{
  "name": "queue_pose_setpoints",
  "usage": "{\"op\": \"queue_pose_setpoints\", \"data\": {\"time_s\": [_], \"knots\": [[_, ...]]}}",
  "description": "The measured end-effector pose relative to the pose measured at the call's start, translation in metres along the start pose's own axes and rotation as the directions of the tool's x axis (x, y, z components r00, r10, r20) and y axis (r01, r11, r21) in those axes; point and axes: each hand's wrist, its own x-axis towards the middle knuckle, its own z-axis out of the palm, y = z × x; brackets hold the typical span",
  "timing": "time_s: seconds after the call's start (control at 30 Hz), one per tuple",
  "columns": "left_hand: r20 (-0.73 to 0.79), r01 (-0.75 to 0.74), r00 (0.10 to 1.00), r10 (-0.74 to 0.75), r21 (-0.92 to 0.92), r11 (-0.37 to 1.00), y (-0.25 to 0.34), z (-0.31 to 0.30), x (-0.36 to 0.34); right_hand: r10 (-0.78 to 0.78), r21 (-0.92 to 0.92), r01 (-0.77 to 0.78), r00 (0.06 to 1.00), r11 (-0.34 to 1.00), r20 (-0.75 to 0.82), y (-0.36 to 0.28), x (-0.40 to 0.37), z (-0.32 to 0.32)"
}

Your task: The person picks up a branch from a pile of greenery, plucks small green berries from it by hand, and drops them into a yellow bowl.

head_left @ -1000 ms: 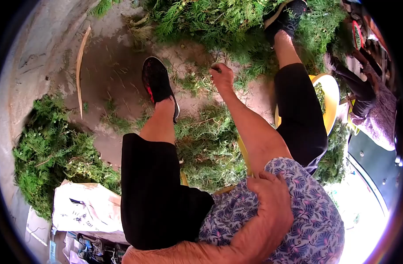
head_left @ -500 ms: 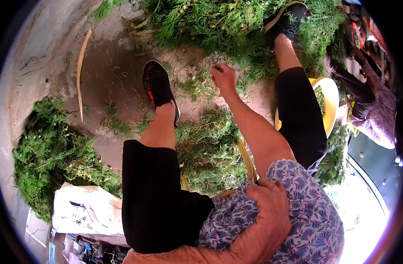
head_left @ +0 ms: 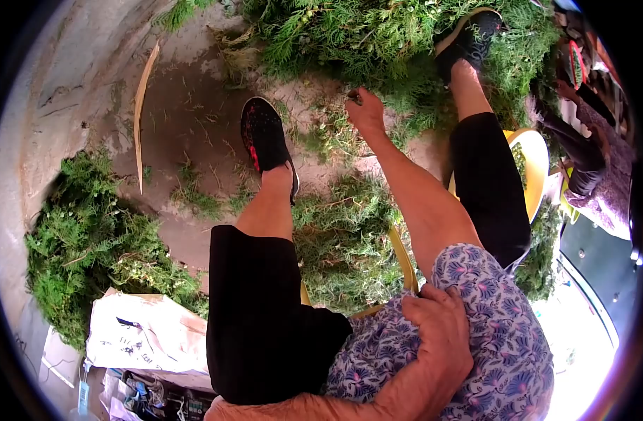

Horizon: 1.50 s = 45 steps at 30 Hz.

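Right hand [head_left: 366, 110], fingers curled, reaches slightly farther toward 12 o'clock than before, near the green branches [head_left: 349, 38] there; its contents are unclear. Left hand [head_left: 441, 326], loosely bent, still touches the patterned shirt [head_left: 500, 323].

We see our right hand [head_left: 367, 112] reaching out between our knees above littered ground, its fingers curled around something dark, too small to name. Our left hand [head_left: 444, 326] crosses our lap and lies on the floral sleeve [head_left: 476, 274] of the right arm. We have black shoes on: the left shoe [head_left: 267, 137] rests on bare ground, and the right shoe [head_left: 470, 43] is at the big heap of evergreen sprigs [head_left: 342, 38]. Past our right leg we see a yellow tub [head_left: 539, 168], and farther right another person [head_left: 606, 175]. On the left, a long wood sliver [head_left: 140, 116] lies above a second sprig pile [head_left: 90, 245], with a whitish sack [head_left: 149, 333] beside that pile.
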Motion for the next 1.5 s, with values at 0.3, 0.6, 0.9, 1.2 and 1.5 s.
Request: {"op": "queue_pose_setpoints", "data": {"time_s": [0.3,0.6,0.9,1.2,1.5], "knots": [[0.002,-0.079,0.997,0.079,-0.058,0.995,-0.004,-0.009,-0.001,0.313,0.746,-0.666,0.705,-0.013,0.636,-0.038,-0.040,-0.053],[-0.021,-0.086,0.996,0.085,-0.035,0.996,0.007,0.011,0.000,0.352,0.675,-0.651,0.758,0.347,0.549,-0.043,-0.039,-0.028],[0.066,-0.101,0.993,0.097,0.063,0.993,-0.011,0.000,0.001,-0.068,-0.052,0.073,0.993,0.996,0.093,-0.028,-0.023,0.044],[0.260,-0.202,0.955,0.143,0.216,0.955,-0.031,-0.016,-0.004,0.340,0.640,-0.537,0.843,0.550,0.416,-0.062,0.005,-0.002],[0.071,0.052,0.996,-0.051,-0.021,0.998,-0.027,0.002,-0.010,-0.069,-0.175,0.054,0.995,0.983,-0.076,-0.068,0.035,0.068]]}}
